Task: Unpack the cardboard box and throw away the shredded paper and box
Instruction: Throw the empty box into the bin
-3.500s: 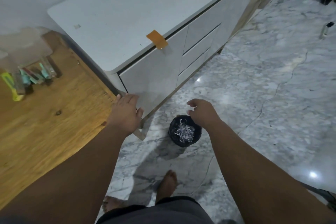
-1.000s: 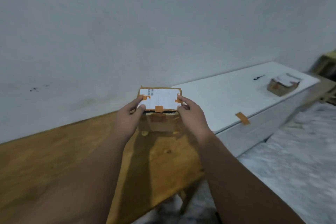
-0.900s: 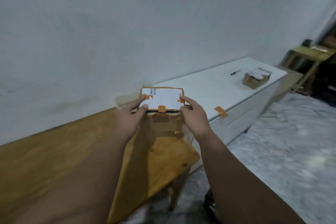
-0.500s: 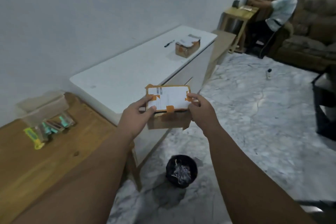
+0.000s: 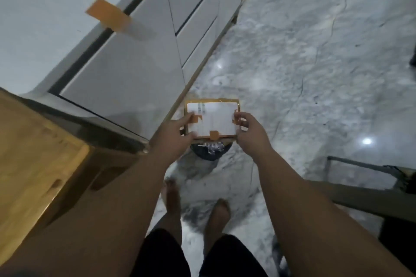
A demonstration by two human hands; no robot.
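Cardboard, brown and patched with orange tape, is what both hands are gripping in the head view: the cardboard box (image 5: 212, 119) is sitting in the air near the middle of the frame, its white label facing up. The left hand (image 5: 173, 135) is clamping the box's 9 o'clock edge, thumb lying across the label's corner. The right hand (image 5: 252, 132) is pinching the 3 o'clock edge, with its fingers curling over the top. The hands are apart, with the box between them.

Directly below the box, at its 6 o'clock edge, a black bin (image 5: 206, 154) is standing on the marble floor (image 5: 315, 63), mostly hidden by the box. A tuft of shredded paper (image 5: 213, 147) is showing inside the bin.

At 10 o'clock from the box a white cabinet (image 5: 135, 63) is running up toward 12 o'clock, and a strip of orange tape (image 5: 108, 14) is hanging over its top edge. At 8 o'clock a wooden counter (image 5: 29, 153) is filling the frame's edge. Toward 6 o'clock the person's two bare feet (image 5: 221, 211) are standing on the floor, just short of the bin, above dark shorts (image 5: 162, 254). The whole view is slightly blurred.
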